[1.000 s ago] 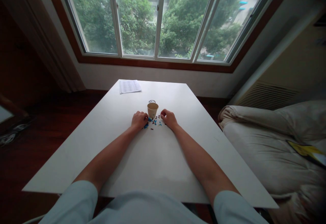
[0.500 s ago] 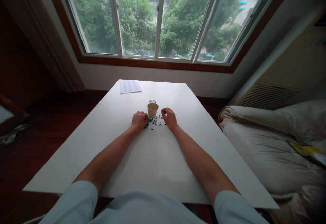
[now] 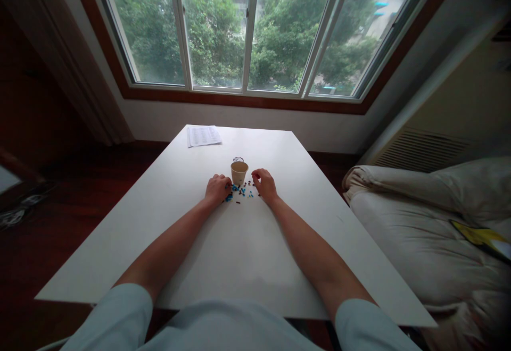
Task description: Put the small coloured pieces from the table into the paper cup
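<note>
A paper cup (image 3: pixel 239 173) stands upright on the white table (image 3: pixel 255 255), its mouth facing up. Small blue and dark bead-like pieces (image 3: pixel 243 192) lie scattered in front of it. My left hand (image 3: pixel 217 187) rests just left of the cup, fingers curled together at the edge of the blue pieces; what they hold, if anything, is hidden. To the right of the cup, my right hand (image 3: pixel 264 182) has its fingers bent and pinched, with the tips close to the rim side. Anything between those tips is too small to make out.
Behind the cup lies a thin dark looped cord (image 3: pixel 238 159). Printed sheets (image 3: pixel 204 135) sit at the table's far left corner. A pale sofa (image 3: pixel 423 234) stands to the right of the table, and a window (image 3: pixel 247 32) is beyond it.
Almost nothing differs. My right hand has shifted very slightly to the left, toward the cup; my left hand stays beside the blue pieces.
</note>
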`<act>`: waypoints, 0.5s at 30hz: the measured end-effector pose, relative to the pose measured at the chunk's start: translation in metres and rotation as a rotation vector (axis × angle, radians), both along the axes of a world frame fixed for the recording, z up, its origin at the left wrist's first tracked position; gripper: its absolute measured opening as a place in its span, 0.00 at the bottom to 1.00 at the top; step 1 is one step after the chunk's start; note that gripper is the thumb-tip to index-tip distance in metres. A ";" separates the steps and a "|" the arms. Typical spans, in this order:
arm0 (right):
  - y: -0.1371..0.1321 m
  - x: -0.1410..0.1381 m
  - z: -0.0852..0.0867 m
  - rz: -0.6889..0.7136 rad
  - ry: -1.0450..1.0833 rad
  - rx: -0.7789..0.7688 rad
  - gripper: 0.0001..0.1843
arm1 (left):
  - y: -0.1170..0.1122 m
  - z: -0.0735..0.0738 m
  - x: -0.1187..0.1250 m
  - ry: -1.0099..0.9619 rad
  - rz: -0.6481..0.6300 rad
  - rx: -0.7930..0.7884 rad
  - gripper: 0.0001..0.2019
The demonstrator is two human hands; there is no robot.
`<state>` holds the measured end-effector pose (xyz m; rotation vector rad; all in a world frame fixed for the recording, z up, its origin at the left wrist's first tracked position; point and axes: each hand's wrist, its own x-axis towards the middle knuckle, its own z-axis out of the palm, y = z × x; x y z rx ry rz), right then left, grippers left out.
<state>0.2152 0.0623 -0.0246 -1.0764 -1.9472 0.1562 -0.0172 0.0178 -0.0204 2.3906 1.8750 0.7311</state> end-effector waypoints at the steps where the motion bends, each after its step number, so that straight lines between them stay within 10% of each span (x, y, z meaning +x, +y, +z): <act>1: 0.000 0.000 0.000 -0.002 0.001 0.003 0.09 | 0.000 0.000 0.000 0.005 -0.002 0.002 0.07; 15: -0.009 -0.008 0.010 -0.036 0.031 0.100 0.11 | 0.001 -0.003 0.000 0.013 -0.030 0.031 0.09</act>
